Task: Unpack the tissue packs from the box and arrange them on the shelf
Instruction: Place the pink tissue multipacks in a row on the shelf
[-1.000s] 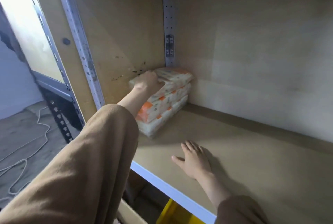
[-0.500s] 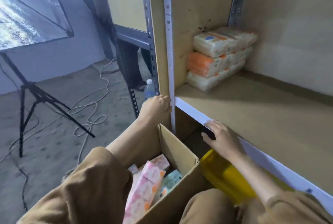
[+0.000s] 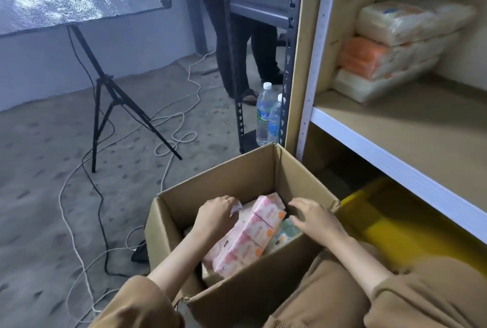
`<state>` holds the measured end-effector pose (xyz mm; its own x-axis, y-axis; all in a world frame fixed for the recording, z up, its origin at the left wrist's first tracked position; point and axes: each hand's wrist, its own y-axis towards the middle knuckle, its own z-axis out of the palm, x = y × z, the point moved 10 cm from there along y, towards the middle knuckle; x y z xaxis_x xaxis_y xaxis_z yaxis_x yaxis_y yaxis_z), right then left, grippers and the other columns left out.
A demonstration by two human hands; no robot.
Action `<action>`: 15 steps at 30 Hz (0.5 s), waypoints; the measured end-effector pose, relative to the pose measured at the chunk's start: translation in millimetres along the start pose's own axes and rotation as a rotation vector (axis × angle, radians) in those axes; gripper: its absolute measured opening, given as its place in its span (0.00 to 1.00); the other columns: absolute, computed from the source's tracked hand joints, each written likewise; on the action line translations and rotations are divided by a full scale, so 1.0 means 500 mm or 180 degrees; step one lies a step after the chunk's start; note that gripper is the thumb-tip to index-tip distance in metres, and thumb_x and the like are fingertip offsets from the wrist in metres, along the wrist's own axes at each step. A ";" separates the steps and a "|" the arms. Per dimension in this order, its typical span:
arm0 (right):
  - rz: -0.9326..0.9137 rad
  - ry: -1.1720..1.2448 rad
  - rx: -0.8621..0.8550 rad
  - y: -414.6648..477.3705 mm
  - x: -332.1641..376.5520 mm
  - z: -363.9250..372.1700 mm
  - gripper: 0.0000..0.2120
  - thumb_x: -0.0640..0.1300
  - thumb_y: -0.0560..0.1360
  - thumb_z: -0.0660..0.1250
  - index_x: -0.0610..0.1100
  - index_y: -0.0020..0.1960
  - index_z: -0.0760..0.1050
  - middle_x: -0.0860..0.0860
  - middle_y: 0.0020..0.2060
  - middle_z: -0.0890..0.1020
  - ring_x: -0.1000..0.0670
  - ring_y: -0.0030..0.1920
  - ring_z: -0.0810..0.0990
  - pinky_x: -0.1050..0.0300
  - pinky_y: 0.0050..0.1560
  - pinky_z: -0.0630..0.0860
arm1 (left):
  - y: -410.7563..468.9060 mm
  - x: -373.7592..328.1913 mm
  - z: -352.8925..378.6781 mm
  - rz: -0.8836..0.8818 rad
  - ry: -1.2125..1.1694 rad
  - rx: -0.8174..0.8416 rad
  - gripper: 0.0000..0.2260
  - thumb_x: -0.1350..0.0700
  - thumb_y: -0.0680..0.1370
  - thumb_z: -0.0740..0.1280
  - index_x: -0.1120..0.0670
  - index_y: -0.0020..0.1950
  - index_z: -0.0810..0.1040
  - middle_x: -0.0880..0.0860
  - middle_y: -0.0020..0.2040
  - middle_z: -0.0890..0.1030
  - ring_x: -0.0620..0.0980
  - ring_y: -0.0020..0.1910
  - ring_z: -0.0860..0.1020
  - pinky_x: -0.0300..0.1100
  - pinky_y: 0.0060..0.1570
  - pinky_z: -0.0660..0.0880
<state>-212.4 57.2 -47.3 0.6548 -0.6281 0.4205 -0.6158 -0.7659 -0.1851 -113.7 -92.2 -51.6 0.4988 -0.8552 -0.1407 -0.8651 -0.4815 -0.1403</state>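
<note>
An open cardboard box (image 3: 218, 177) stands on the floor in front of me, beside the shelf. A long pink tissue pack (image 3: 253, 235) lies tilted inside it, with a pale green pack (image 3: 283, 235) to its right. My left hand (image 3: 214, 215) is in the box, fingers curled on the pink pack's upper left edge. To the right of that pack, my right hand (image 3: 316, 219) rests over the green pack with its fingers spread. Three tissue packs (image 3: 395, 45) are stacked in the back left corner of the shelf board (image 3: 395, 127).
A yellow bin (image 3: 395, 222) sits under the shelf board, right of the box. Two water bottles (image 3: 264, 114) stand by the shelf post. A light stand's tripod (image 3: 105, 95) and loose cables (image 3: 171, 127) lie on the floor to the left. Another person's legs (image 3: 237, 50) stand behind.
My view dropped from the shelf to the box. My left hand left the stacked packs and my right hand left the shelf board; both went down into the box onto the packs.
</note>
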 end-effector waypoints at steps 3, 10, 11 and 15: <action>-0.0073 0.0011 0.0105 0.009 0.011 0.031 0.19 0.45 0.78 0.60 0.45 0.68 0.67 0.50 0.68 0.72 0.52 0.68 0.69 0.58 0.65 0.70 | -0.007 0.028 0.022 -0.0084 0.0044 0.0054 0.15 0.52 0.78 0.59 0.51 0.64 0.73 0.49 0.62 0.78 0.53 0.62 0.76 0.44 0.55 0.74; -0.0312 -0.0258 0.0418 0.058 0.050 0.096 0.20 0.43 0.76 0.61 0.44 0.68 0.67 0.48 0.67 0.73 0.49 0.67 0.71 0.52 0.64 0.72 | 0.019 0.076 0.084 -0.0260 0.0101 0.0337 0.16 0.54 0.78 0.59 0.53 0.65 0.73 0.51 0.63 0.77 0.54 0.62 0.76 0.46 0.57 0.74; -0.0386 -0.0346 0.0482 0.069 0.058 0.107 0.20 0.43 0.76 0.61 0.45 0.68 0.66 0.48 0.67 0.72 0.48 0.67 0.71 0.52 0.62 0.72 | 0.026 0.087 0.103 -0.0291 0.0111 0.0457 0.16 0.54 0.78 0.59 0.54 0.65 0.73 0.51 0.64 0.77 0.55 0.62 0.76 0.47 0.57 0.74; -0.0734 -0.0689 0.0811 0.113 0.086 0.159 0.22 0.41 0.74 0.62 0.43 0.68 0.66 0.47 0.68 0.70 0.48 0.68 0.68 0.53 0.64 0.68 | 0.051 0.139 0.187 -0.0436 0.0044 0.1034 0.20 0.52 0.77 0.63 0.53 0.68 0.70 0.52 0.67 0.74 0.55 0.65 0.74 0.47 0.59 0.73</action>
<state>-184.2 -24.0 -110.5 0.8570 -0.4293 0.2849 -0.3313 -0.8826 -0.3334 -96.2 -146.2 -156.6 0.6064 -0.7905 -0.0859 -0.7273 -0.5077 -0.4618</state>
